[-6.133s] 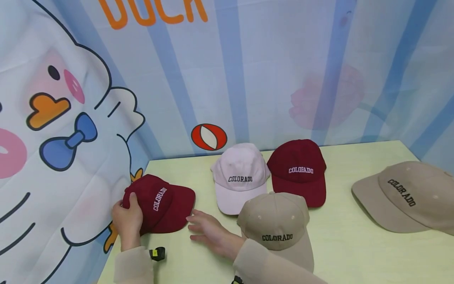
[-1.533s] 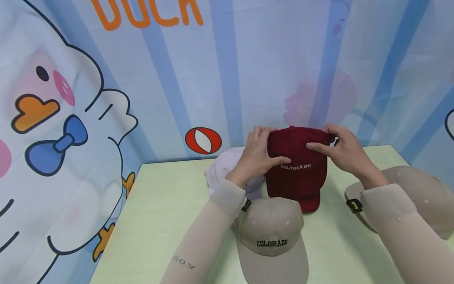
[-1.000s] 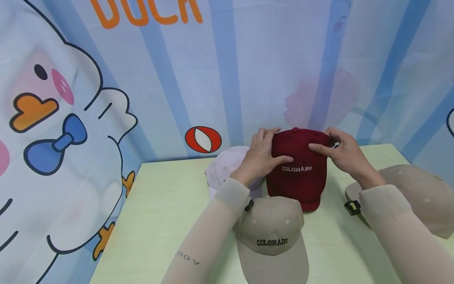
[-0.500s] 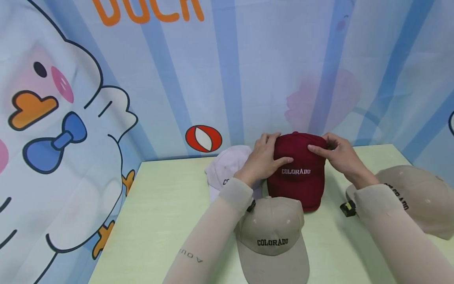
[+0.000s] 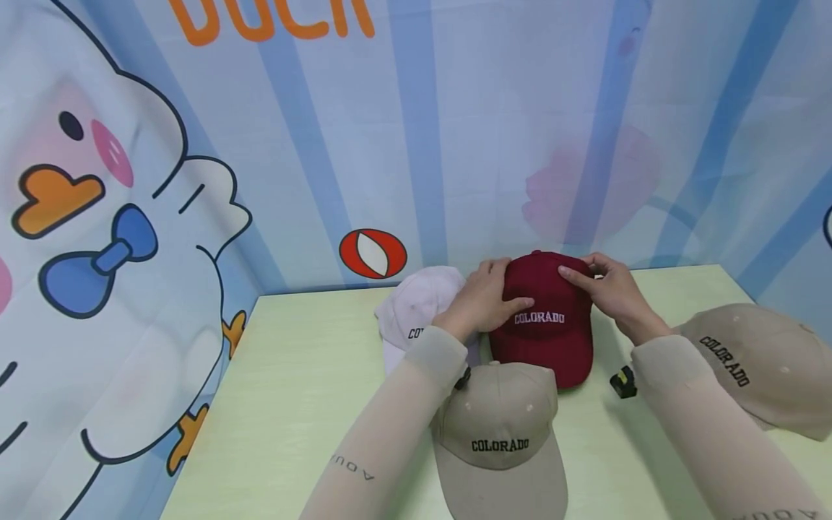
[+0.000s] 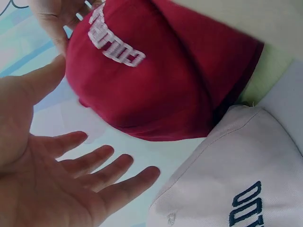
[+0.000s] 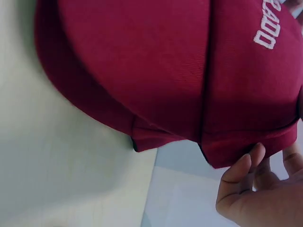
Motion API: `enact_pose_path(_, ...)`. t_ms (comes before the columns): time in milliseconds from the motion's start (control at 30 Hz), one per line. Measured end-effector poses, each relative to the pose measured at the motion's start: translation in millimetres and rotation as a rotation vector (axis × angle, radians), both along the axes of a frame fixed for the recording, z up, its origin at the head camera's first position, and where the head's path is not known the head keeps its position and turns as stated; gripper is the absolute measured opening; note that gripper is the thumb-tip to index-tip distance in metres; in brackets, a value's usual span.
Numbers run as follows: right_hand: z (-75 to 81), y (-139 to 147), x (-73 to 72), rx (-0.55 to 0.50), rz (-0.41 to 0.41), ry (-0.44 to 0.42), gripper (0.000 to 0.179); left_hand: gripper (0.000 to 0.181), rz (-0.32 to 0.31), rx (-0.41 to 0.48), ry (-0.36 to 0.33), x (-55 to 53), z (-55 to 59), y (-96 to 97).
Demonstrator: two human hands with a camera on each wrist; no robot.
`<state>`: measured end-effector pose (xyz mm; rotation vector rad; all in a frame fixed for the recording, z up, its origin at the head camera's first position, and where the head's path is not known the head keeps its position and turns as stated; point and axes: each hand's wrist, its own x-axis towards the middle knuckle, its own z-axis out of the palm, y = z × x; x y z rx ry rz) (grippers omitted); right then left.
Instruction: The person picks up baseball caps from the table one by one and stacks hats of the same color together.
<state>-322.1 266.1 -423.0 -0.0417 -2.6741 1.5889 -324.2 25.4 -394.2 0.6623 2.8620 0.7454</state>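
A dark red baseball cap [image 5: 546, 361] with white COLORADO lettering sits at the back of the table. Beneath it, the right wrist view shows a second red brim [image 7: 61, 71], so two red caps are nested. My left hand [image 5: 481, 297] is at the cap's left side, thumb against the crown and the other fingers spread apart. At the right rear edge, my right hand [image 5: 614, 290] pinches the cap, thumb in front and fingers behind. Close to the left hand is a pale pink-white cap [image 6: 213, 175], partly covered by the left forearm.
In front stands a beige cap [image 5: 497, 404] with its brim toward me. Another beige cap [image 5: 773, 361] lies at the right, partly behind the right sleeve. A printed cloth backdrop [image 5: 487, 130] rises behind the pale yellow table [image 5: 292, 375].
The red cap from the left side is now at the back over the other red cap. Over the last second both hands have lowered it, and the right hand has shifted slightly left.
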Motion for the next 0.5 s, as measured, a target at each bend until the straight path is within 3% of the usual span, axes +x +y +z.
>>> enact_pose_path(200, -8.0, -3.7, -1.4, 0.046, -0.036, -0.02, 0.069, 0.08, -0.032, -0.063, -0.055, 1.8, 0.2, 2.4)
enact_pose_path(400, -10.9, -7.7, -0.3, 0.094, -0.069, -0.04, 0.084, 0.069, -0.174, -0.115, -0.093, 3.5, 3.4, 3.6)
enact_pose_path(500, -13.0, -9.0, 0.3, 0.104, -0.087, -0.035, 0.083, 0.068, -0.204, -0.143, -0.113, 5.3, 4.3, 4.3)
